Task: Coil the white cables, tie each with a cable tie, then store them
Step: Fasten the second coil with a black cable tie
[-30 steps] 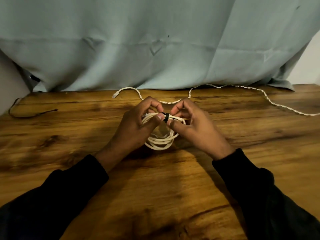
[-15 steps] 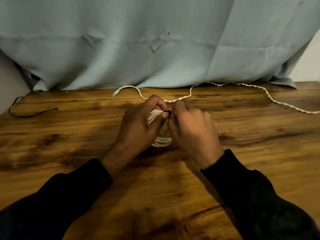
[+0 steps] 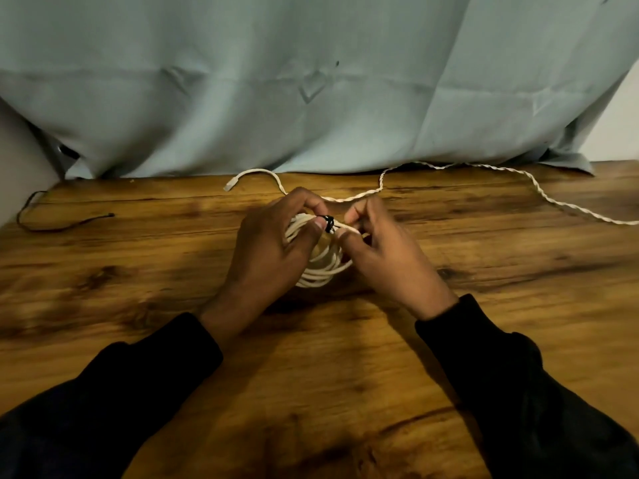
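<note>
I watch the left hand (image 3: 273,250) grip the coiled white cable (image 3: 320,273) mid-tabletop (image 3: 138,271) while the right hand (image 3: 383,257) pinches beside the black cable tie (image 3: 329,224) atop that coil, a fastening step that I judge next needs cinching tight.

The left hand (image 3: 273,250) hides the coiled cable's (image 3: 320,274) left side; the loose cable (image 3: 539,195) leaves at the right edge.

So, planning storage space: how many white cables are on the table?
2: a coiled cable held between both hands, and a loose twisted cable along the table's far edge. None seems hidden.
</note>
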